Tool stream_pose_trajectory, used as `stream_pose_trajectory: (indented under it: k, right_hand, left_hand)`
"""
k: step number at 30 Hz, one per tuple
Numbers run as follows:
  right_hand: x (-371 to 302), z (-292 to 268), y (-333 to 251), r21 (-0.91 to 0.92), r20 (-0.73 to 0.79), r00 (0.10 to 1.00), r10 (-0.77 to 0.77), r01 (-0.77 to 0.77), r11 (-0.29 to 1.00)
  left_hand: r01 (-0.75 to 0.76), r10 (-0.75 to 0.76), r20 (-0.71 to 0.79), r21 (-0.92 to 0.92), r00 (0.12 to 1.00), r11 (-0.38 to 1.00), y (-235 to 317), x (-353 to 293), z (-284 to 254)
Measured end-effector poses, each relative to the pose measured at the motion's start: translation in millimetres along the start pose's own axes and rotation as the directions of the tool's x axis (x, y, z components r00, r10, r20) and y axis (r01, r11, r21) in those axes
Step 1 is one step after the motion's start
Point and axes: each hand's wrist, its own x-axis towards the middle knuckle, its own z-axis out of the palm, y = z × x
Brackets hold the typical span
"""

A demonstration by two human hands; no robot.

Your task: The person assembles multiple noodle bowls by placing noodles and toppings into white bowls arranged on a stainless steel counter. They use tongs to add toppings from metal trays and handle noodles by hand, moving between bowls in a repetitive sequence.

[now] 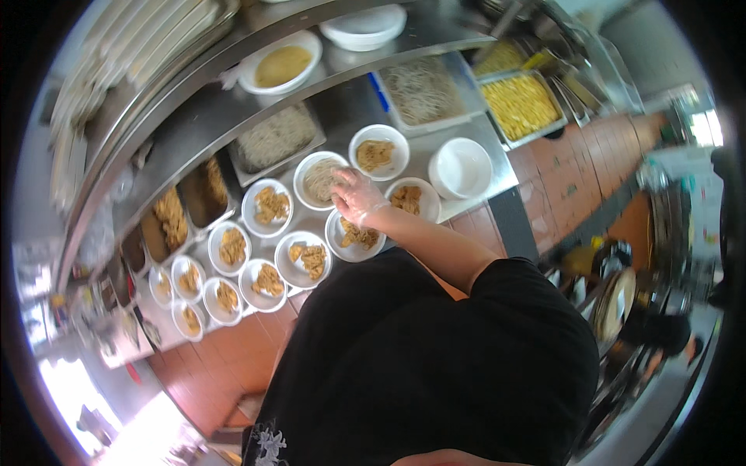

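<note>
My right hand (357, 198), in a clear plastic glove, reaches over the near right side of a white round bowl (300, 186). Its fingers are bent down onto the pale thin strands (317, 180) in that bowl, which look like bean sprouts; the fingertips are partly hidden. Below my wrist sits a bowl of brown cooked meat pieces (357, 233). Another bowl of meat (376, 155) stands just behind, and a further one (407, 199) lies right of my forearm. Behind the touched bowl is a metal pan of pale strands (278, 138). My left hand is out of view.
Several more white bowls with meat (268, 279) run leftward along the steel counter. A white container stack (461, 168) stands at its right end. Behind are a tub of pale strands (423, 89), a tray of yellow pieces (521, 105) and a steel shelf (342, 78). A co-worker (660, 334) stands far right.
</note>
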Motion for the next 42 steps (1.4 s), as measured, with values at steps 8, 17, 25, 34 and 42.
stream_pose_trajectory:
  k: [8,17,25,34,42]
  right_hand:
    - [-188.4,-62.1,-30.1,0.126,-0.393,0.767,0.506,-0.5,0.857]
    - [-434.8,-26.8,-90.9,0.238,-0.378,0.112,0.919,-0.948,0.213]
    - [-573.9,-22.9,-28.0,0.498,-0.303,-0.097,0.948,-0.864,0.07]
    - [-601.7,-123.7,145.6,0.701,-0.099,0.125,0.987,-0.695,0.159]
    - [-502.1,-196.3,206.2,0.365,-0.025,0.204,0.979,-0.91,0.199]
  left_hand:
    - [-0.584,0.486,0.416,0.148,0.769,0.798,228.3,-22.2,-106.7]
    - [-0.812,0.791,0.299,-0.08,0.534,0.578,551.7,42.4,44.6]
    - [-0.584,0.569,0.131,0.197,0.812,0.788,669.7,127.8,159.3]
    - [-0.546,0.514,0.217,0.124,0.83,0.829,688.4,80.4,160.9]
    - [-0.376,0.31,-0.214,-0.487,0.926,0.788,522.7,-64.3,-91.9]
